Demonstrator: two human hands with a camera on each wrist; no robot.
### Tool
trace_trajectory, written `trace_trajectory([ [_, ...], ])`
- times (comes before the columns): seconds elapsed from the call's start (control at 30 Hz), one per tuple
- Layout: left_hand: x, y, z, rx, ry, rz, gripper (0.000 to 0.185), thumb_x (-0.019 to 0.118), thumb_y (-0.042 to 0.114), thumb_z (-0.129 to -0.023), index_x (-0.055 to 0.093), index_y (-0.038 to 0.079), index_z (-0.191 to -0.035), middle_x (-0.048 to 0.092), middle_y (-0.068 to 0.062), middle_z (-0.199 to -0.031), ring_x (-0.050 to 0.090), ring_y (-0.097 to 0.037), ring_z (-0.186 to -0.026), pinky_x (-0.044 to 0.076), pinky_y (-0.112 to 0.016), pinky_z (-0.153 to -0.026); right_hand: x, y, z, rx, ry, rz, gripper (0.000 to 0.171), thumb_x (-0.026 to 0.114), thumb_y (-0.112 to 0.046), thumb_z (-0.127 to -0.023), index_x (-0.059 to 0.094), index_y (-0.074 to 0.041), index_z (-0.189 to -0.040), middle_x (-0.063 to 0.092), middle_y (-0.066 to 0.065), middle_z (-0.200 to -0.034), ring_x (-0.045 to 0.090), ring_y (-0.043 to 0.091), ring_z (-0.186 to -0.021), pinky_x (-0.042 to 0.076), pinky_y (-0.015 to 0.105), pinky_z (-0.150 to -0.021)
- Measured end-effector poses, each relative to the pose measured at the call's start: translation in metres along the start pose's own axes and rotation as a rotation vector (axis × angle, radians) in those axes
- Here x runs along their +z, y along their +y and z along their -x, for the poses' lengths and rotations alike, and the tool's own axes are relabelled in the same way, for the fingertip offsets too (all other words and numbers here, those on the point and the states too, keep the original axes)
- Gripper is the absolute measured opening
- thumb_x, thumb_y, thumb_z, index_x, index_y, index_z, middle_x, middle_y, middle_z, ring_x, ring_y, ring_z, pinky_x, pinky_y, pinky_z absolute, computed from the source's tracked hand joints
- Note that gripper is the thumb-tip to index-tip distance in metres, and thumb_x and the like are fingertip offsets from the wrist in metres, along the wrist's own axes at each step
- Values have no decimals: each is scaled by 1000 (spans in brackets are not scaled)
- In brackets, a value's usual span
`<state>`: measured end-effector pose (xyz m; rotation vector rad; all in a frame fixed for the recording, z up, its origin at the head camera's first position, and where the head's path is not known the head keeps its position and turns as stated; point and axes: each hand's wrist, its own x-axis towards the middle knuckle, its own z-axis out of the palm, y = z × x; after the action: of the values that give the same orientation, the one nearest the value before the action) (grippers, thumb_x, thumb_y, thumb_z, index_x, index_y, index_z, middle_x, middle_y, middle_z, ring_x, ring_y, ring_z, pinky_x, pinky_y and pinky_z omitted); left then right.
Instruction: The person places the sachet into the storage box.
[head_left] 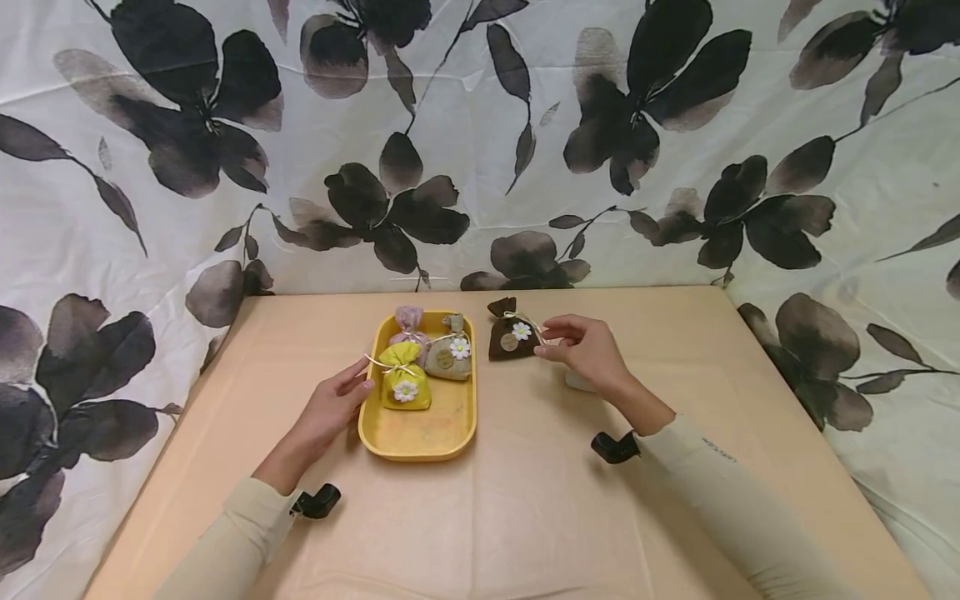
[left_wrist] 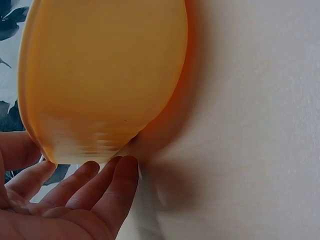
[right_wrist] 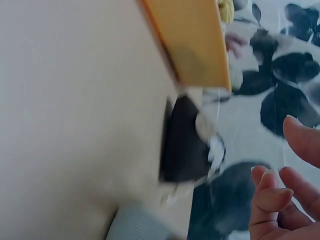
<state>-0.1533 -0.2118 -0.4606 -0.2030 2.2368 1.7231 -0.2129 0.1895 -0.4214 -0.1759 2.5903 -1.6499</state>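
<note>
With left hand (head_left: 318,419), pinching oblong yellow plastic tray (head_left: 420,429) at 9 o'clock; with right hand (head_left: 592,354), holding nothing beside plump dark-brown cloth pouch (head_left: 510,342). Probably light, soft: pinch tied neck (head_left: 509,314).

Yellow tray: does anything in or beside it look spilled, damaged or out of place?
Nothing looks spilled or damaged. The brown pouch sits outside the tray, to its right, apart from the three inside, so it might count as out of place. Nothing else stands out.

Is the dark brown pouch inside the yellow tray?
No, the dark brown pouch is beside the yellow tray, outside its rim.
</note>
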Motion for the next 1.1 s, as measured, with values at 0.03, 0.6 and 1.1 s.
trace_trajectory([
  [0.03, 0, 0, 0, -2, 1, 0, 62, 51, 21, -111, 25, 21, -167, 30, -24, -169, 40, -40, -152, 42, -51, -120, -6, 4, 1, 9, 4, 5, 49, 84, -11, -88, 68, 0, -132, 73, 27, -124, 60, 15, -85, 52, 17, -65],
  [0.6, 2, 3, 1, -19, 14, -6, 61, 50, 21, -111, 25, 21, -167, 30, -24, -169, 40, -40, -153, 43, -51, -119, -69, 56, 20, 90, 84, 133, 56, 85, -21, -89, 64, 2, -136, 72, 24, -127, 54, 12, -92, 46, 15, -69],
  [1.1, 0, 2, 0, -17, 3, -8, 61, 49, 22, -112, 24, 23, -167, 31, -23, -169, 42, -40, -152, 45, -51, -117, -64, 88, 10, 171, 14, 155, 64, 87, -24, -86, 61, 1, -140, 65, 25, -132, 57, 23, -104, 50, 18, -66],
])
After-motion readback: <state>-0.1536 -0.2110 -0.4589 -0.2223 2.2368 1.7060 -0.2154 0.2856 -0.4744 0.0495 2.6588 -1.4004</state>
